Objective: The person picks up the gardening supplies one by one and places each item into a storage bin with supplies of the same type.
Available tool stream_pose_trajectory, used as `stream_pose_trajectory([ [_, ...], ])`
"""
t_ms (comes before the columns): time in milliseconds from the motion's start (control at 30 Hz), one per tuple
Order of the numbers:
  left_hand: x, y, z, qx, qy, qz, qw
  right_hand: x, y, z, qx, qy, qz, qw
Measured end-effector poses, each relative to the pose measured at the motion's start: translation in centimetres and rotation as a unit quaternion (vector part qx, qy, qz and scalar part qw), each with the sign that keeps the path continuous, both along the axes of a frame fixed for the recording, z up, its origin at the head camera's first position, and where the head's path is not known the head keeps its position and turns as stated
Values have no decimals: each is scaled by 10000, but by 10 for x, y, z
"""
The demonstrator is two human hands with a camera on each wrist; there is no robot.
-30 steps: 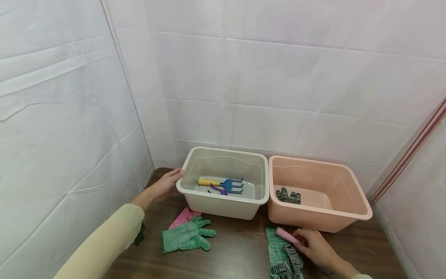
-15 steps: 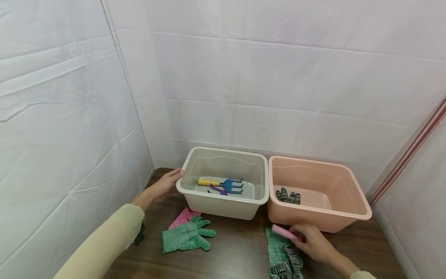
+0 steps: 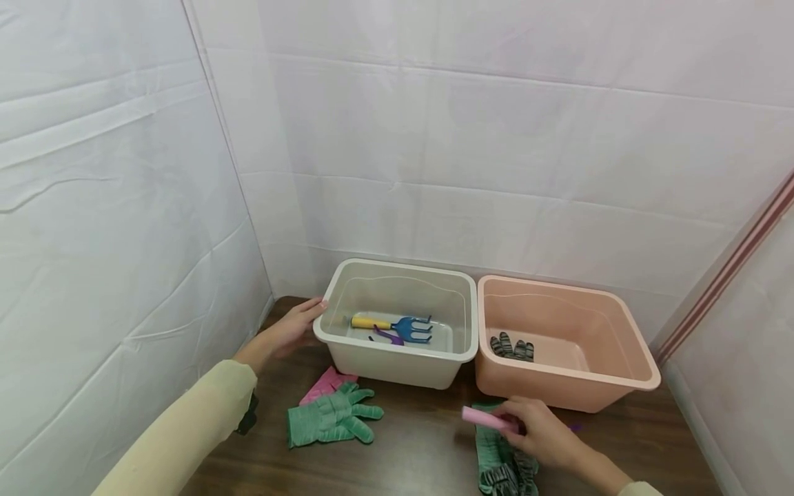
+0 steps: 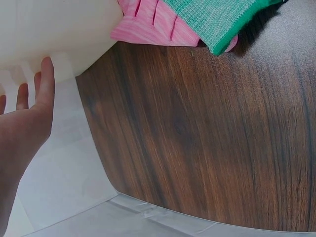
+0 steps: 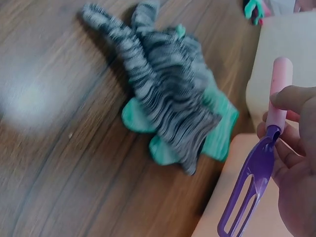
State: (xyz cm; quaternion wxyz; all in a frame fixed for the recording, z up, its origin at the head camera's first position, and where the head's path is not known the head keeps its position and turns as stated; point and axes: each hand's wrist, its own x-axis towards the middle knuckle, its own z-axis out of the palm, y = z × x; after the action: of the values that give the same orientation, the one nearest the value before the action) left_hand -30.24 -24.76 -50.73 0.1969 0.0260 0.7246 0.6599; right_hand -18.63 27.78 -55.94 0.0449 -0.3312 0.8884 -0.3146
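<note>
Pink-handled purple tool [image 5: 264, 150], one, pinched in the right hand [image 3: 544, 432] above the counter [image 3: 422, 444]. The left hand [image 3: 290, 332] rests, fingers extended, against the nearer of two bins, the white bin [image 3: 397, 370]. Work looks partway: that bin holds two tools, a blue fork [image 3: 412, 329] and a purple tool [image 3: 389, 337]; the pink bin [image 3: 586, 393], just beyond the right hand, holds at least one striped glove [image 3: 512, 348]. Outside remain the held tool, at least one green glove [image 3: 335, 417] and one pink glove [image 3: 327, 384] near the left hand, and gray-striped [image 5: 165, 94] and green gloves [image 5: 223, 129], exact count unclear, below the right.
</note>
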Motion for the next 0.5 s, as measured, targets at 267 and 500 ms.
stream_pose_trajectory([
  [267,0,1,1,-18,-34,14,10000,5,-19,16,-69,131,225,9996],
  [500,1,1,0,81,28,-33,10000,5,-32,34,-48,351,450,9984],
])
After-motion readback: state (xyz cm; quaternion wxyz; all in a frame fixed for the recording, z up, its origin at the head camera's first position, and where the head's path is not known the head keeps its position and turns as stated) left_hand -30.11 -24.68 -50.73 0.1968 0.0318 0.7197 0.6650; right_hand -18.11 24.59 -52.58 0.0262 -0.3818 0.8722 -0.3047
